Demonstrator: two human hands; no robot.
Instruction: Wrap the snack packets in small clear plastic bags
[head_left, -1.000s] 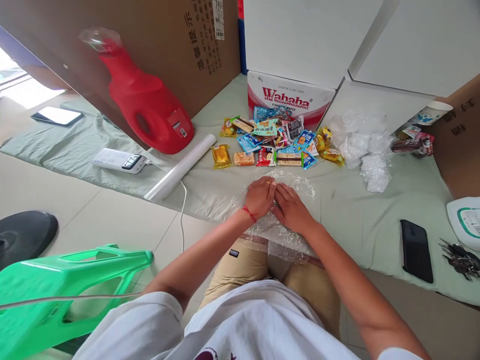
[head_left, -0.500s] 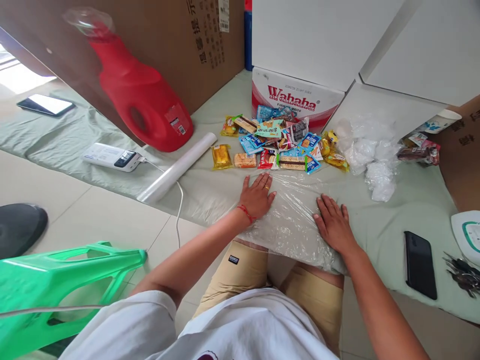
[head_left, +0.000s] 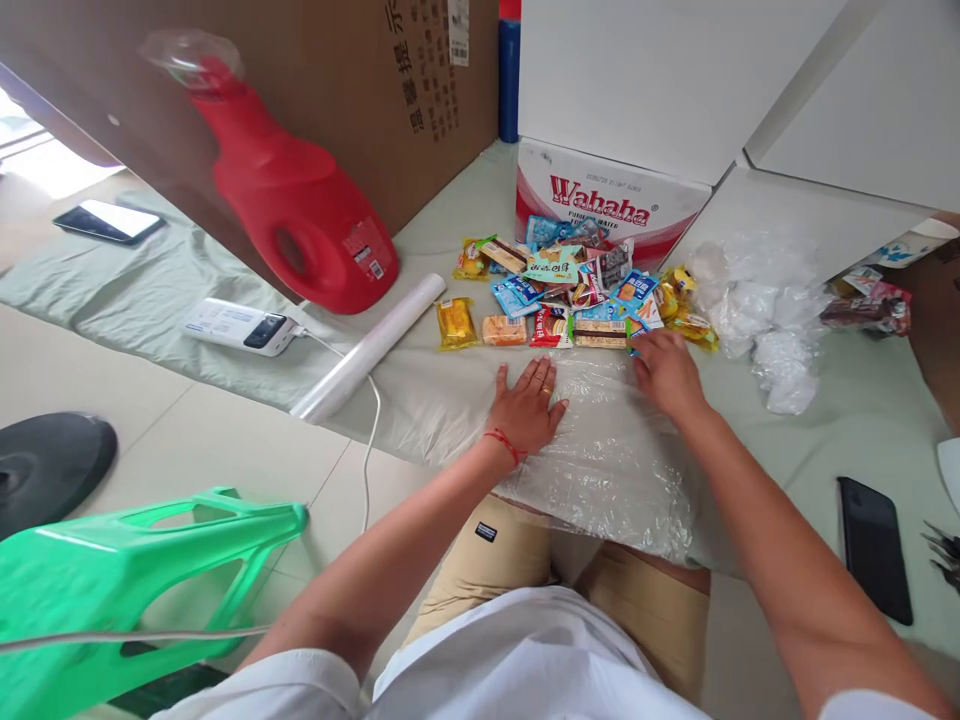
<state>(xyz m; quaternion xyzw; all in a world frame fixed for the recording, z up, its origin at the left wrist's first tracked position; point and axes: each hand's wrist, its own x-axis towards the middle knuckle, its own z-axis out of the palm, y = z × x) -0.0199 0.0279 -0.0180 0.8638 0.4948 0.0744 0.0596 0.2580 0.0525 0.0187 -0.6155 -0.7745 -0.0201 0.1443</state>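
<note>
A clear sheet of plastic film [head_left: 592, 450] lies spread on the pale green cloth, its near edge hanging over my lap. My left hand [head_left: 527, 405] rests flat on the film, fingers stretched and slightly apart. My right hand [head_left: 670, 375] is at the film's far right corner, touching the front of a heap of wrapped snacks. Its fingers are curled down by a blue snack packet [head_left: 642, 312]; what they hold is hidden. Left of it lie a wafer bar [head_left: 600, 333], a red packet [head_left: 551, 327], an orange-wrapped cake [head_left: 504, 330] and a yellow packet [head_left: 457, 323].
To the left are a roll of film [head_left: 369, 347], a power bank [head_left: 238, 326] with a white cable, a red jug [head_left: 307, 220] and a green stool [head_left: 150, 590]. Crumpled clear plastic [head_left: 772, 320] and a black phone [head_left: 875, 548] lie right. Boxes [head_left: 611, 200] stand behind.
My right hand has lifted from flat on the film and moved forward to the snacks, its fingers now curled. My left hand stays flat on the film. The view has shifted slightly.
</note>
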